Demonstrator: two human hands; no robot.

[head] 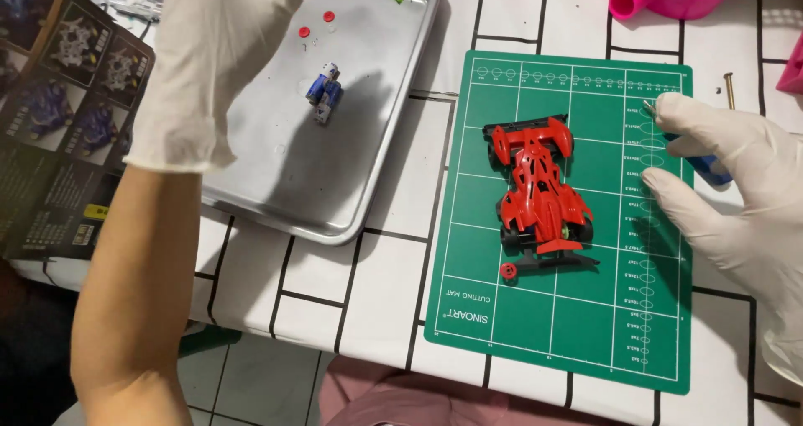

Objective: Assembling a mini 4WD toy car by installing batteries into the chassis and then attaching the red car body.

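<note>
Your 2 gloved hands flank the red toy car (pixel 541 187).
Your right hand (pixel 736 192) grips a blue tool (pixel 709 170); your left hand (pixel 209 66) hangs above the metal tray (pixel 276 183), grip unclear.

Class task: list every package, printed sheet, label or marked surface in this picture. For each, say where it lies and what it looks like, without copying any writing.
Printed sheet: far left table edge, under the tray's side; dark, glossy, with a grid of small model-car photos.
Cutting mat: right of centre; green rectangle with white grid lines, scale marks and small white lettering near one corner; red toy car on it.
No screens or signs in view.
</note>
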